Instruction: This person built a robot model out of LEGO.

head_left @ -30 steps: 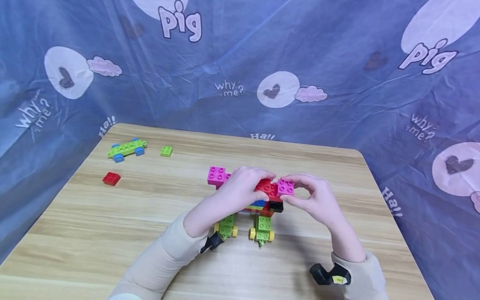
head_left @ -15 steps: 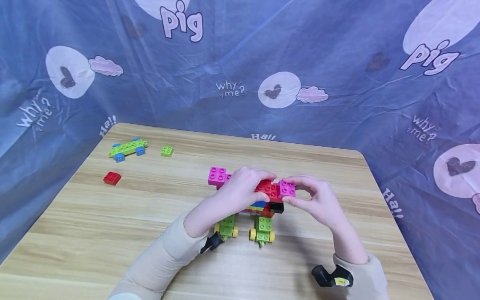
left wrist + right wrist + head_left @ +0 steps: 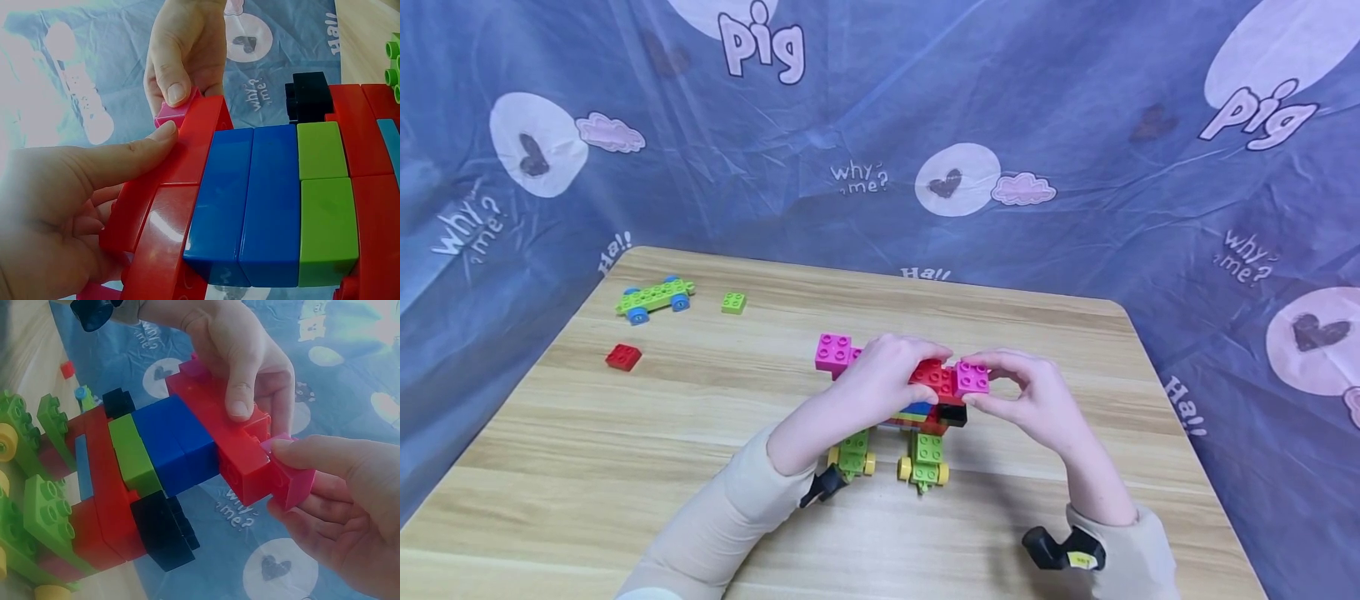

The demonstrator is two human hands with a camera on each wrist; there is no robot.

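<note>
A toy brick build stands on two green wheeled bases (image 3: 928, 454) with yellow wheels. Blue bricks (image 3: 247, 206), lime bricks and red bricks (image 3: 103, 481) make up its body, and a black brick (image 3: 164, 528) juts from the side. My left hand (image 3: 880, 375) grips the red top bricks (image 3: 934, 377), thumb along the near face. At the right end, my right hand (image 3: 1026, 392) pinches a pink brick (image 3: 972, 377) between thumb and fingers, right against the red bricks. Another pink brick (image 3: 833, 352) sits at the left end of the top.
On the wooden table (image 3: 700, 467), a green car base (image 3: 655, 297) with blue wheels, a small green brick (image 3: 733, 302) and a red brick (image 3: 623, 357) lie at the far left. A patterned blue cloth (image 3: 880, 125) hangs behind the table.
Both hands keep their places on the build. The right hand and the pink brick show only a very slight shift; the loose pieces stay put.
</note>
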